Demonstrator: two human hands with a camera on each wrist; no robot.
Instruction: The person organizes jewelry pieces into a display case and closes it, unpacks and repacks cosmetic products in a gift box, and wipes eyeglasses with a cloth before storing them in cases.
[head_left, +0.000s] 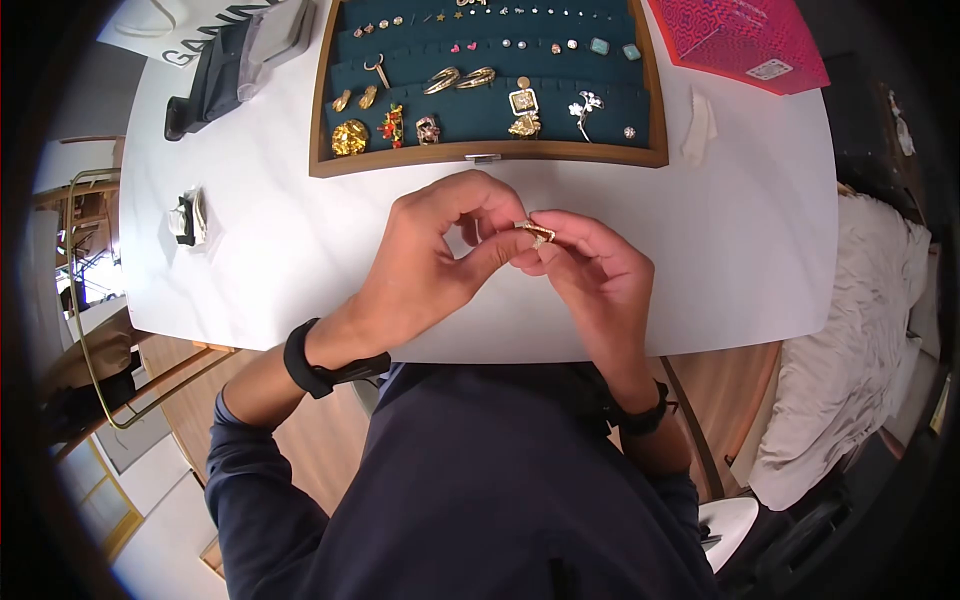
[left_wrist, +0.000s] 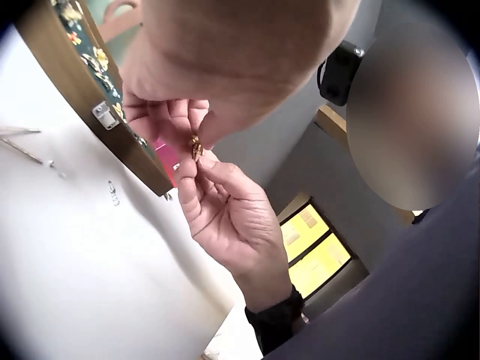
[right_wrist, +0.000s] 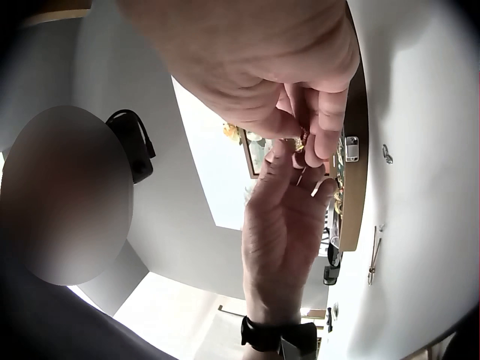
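Note:
In front of the jewellery box [head_left: 400,165], both hands meet over the white table, raised above it in the wrist views. Between their fingertips is a small gold piece of jewellery [head_left: 540,234] with pale sparkling parts, largely covered by fingers; I cannot tell its exact kind. My left hand [head_left: 425,250] pinches it from the left with thumb and index finger. From the other side my right hand [head_left: 605,280] pinches it too. The same gold piece [left_wrist: 196,148] shows between the fingertips in the left wrist view.
The open wooden box has dark teal rows holding earrings, gold hoops [head_left: 460,79] and brooches. A pink-red patterned box [head_left: 745,45] stands back right, by a crumpled white piece [head_left: 699,128]. Dark cases [head_left: 220,75] lie back left, and a small plastic-wrapped item [head_left: 188,218] at left.

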